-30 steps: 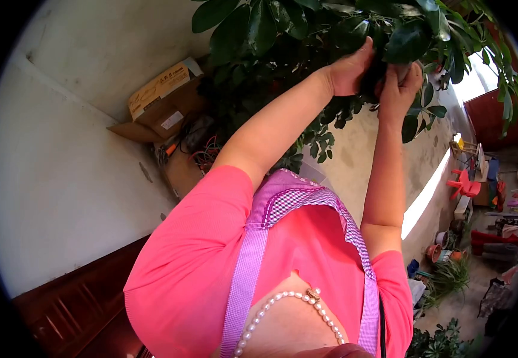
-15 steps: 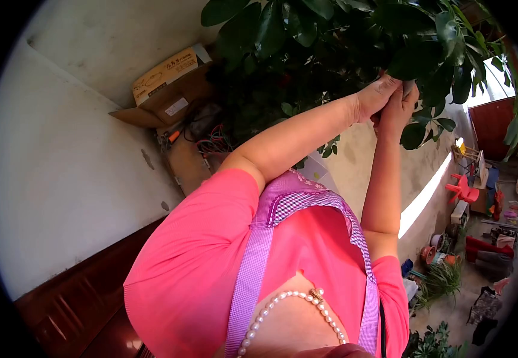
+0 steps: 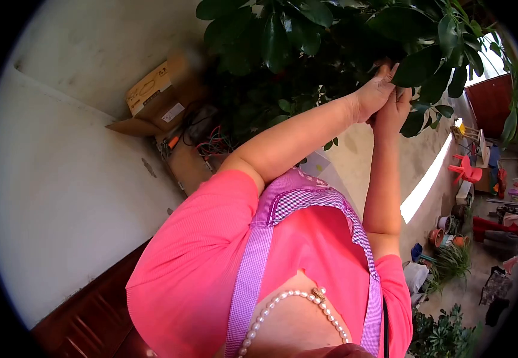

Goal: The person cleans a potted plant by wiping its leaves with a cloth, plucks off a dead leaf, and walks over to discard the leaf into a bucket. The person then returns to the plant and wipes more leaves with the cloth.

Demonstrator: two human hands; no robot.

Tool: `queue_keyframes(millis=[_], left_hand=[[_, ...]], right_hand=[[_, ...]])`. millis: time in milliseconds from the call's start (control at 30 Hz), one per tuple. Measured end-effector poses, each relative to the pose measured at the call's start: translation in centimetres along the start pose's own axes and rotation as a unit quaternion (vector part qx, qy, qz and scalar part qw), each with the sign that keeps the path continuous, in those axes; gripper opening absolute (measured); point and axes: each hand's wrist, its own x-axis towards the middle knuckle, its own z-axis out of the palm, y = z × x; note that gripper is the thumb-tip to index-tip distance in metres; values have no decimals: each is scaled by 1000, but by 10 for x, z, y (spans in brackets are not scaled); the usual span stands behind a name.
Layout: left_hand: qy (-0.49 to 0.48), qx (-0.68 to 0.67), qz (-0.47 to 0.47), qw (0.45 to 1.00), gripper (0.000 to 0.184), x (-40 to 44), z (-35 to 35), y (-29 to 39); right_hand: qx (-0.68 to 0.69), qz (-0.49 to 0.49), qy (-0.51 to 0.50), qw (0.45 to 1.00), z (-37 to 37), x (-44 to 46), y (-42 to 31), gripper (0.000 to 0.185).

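My left hand (image 3: 375,95) reaches up among the dark green leaves (image 3: 417,65) of a large plant, its fingers closed together near a broad leaf. Touching it on the right is my right hand (image 3: 395,108), also closed, with its fingers bent. Whatever lies between the fingers of either hand is too small and shaded to make out. Leaves partly cover the fingertips.
An open cardboard box (image 3: 151,98) with cables (image 3: 214,143) beside it stands left of the plant. On the right are a red stool (image 3: 465,169), a spiky potted plant (image 3: 452,260) and clothes (image 3: 496,230). A leafy plant (image 3: 444,334) is at the bottom right.
My hands were apart a second ago; my left hand has moved right and down to meet my right hand. Since half a second ago they have stayed together, shifting slightly.
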Motion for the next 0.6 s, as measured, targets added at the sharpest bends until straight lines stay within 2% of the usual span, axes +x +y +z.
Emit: queue_keyframes(millis=[33, 67, 133, 200, 233, 333, 367, 400, 467, 500, 533, 567, 600], left_hand=[[-75, -81, -48, 993, 79, 4, -13, 7], [-64, -117, -46, 990, 69, 10, -20, 8], [17, -102, -62, 993, 60, 12, -34, 17], [-57, -144, -62, 986, 50, 16, -50, 12], [-58, -162, -31, 985, 49, 14, -43, 13], [-82, -220, -18, 972, 52, -6, -4, 31], [-119, -192, -12, 974, 56, -9, -6, 29], [-95, -178, -3, 980, 57, -13, -1, 33], [-37, -82, 45, 995, 52, -25, -3, 28], [35, 69, 126, 989, 51, -30, -9, 16], [103, 218, 210, 948, 51, -34, -7, 9], [157, 360, 312, 865, 54, -44, -3, 6], [179, 415, 375, 809, 49, -48, -12, -10]], right_hand=[[4, 8, -43, 999, 4, -9, -17, 23], [-10, 27, -76, 997, 2, -18, -19, 23], [-17, -50, -56, 997, 16, -37, -20, 21], [-39, -69, -49, 996, 21, -35, -24, 21], [-50, -75, -46, 995, 20, -32, -24, 21], [-130, -147, -10, 981, 9, -10, -18, 27], [-144, -135, -7, 980, 4, -4, -24, 31], [-154, -131, -27, 979, 0, -1, -26, 31], [-166, -125, -67, 976, -12, 3, -25, 33], [-186, -158, -38, 969, -18, 0, -12, 36], [-172, -178, -9, 969, -31, 0, -12, 36], [-155, -201, 15, 967, -48, -5, -15, 36], [-136, -223, 32, 965, -64, -11, -18, 36]])
